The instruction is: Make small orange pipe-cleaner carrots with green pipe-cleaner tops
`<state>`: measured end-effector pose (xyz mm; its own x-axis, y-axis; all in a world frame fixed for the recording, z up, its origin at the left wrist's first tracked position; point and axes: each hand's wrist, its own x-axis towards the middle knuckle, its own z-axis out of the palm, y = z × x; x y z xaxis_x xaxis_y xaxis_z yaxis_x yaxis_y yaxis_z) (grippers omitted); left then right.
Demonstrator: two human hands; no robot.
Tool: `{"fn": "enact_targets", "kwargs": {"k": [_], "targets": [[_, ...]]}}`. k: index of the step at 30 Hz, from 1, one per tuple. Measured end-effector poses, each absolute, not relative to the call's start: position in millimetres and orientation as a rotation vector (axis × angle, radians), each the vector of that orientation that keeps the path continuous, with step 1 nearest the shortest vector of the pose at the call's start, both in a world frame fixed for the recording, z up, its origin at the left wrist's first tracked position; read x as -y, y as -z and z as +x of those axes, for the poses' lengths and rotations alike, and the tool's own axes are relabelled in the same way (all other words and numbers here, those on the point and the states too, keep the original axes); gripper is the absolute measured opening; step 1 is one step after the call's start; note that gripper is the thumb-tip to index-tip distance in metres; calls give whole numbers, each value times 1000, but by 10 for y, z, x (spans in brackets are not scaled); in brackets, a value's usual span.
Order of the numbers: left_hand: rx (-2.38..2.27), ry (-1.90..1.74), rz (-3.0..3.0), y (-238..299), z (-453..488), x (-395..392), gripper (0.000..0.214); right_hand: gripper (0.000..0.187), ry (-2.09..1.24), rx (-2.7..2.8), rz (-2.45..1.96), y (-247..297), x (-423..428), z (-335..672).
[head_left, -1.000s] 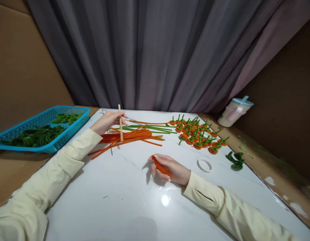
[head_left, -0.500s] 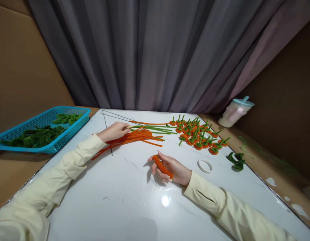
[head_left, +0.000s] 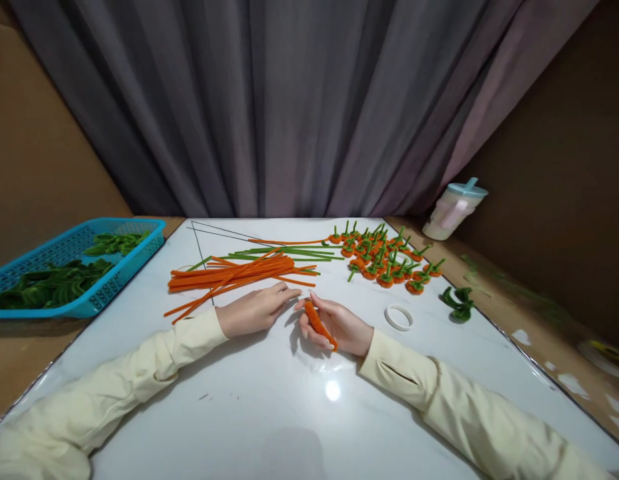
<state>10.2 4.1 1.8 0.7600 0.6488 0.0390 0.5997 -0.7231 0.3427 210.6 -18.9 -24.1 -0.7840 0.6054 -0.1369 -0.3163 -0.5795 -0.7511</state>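
My right hand rests on the white table, closed around a tightly coiled orange pipe cleaner. My left hand lies flat just left of it, fingers stretched toward the coil, holding nothing. Behind my left hand lies a bundle of straight orange pipe cleaners, with green pipe cleaners beyond it. A cluster of several small orange pieces with green stems sits at the back right.
A blue basket with green curled pieces stands off the table's left edge. A white ring and green curls lie to the right. A lidded cup stands at the back right. Thin dark wires lie at the back.
My left hand lowered a wooden stick at the orange bundle, let it go, and came back empty to beside my right hand. The view shifted slightly.
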Motion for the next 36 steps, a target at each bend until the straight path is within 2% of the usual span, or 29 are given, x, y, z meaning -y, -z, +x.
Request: {"fn": "enact_targets", "kwargs": {"k": [4, 8, 12, 15, 19, 22, 26, 30, 33, 36], "targets": [[-989, -221, 2622, -19, 129, -4, 40, 34, -2342, 976, -514, 264, 183, 2116], [-991, -253, 2658, 50, 162, 30, 37, 21, -2252, 968, -442, 260, 203, 2128], [-1051, -311, 2820, 192, 213, 74, 45, 16, -2183, 942, -395, 249, 215, 2114], [-1091, -451, 2910, 265, 250, 114, 39, 14, -2061, 905, -398, 259, 205, 2094], [-1113, -747, 2921, 244, 273, 193, 33, 22, -1931, 836, -481, 285, 174, 2094], [-1010, -914, 2664, 186, 292, 276, 28, 27, -1894, 832, -522, 296, 147, 2111], [-1009, -1002, 1975, 155, 372, 380, 23, 32, -1875, 881, -519, 290, 143, 2125], [-906, -987, 1460, 202, 491, 419, 31, 38, -1813, 926, -550, 232, 239, 2071], [-864, -965, 1338, 250, 545, 412, 37, 40, -1696, 1048, -611, 118, 292, 1985], [-871, -832, 1391, 285, 548, 403, 33, 35, -1473, 1366, -681, -69, 135, 1952]]}}
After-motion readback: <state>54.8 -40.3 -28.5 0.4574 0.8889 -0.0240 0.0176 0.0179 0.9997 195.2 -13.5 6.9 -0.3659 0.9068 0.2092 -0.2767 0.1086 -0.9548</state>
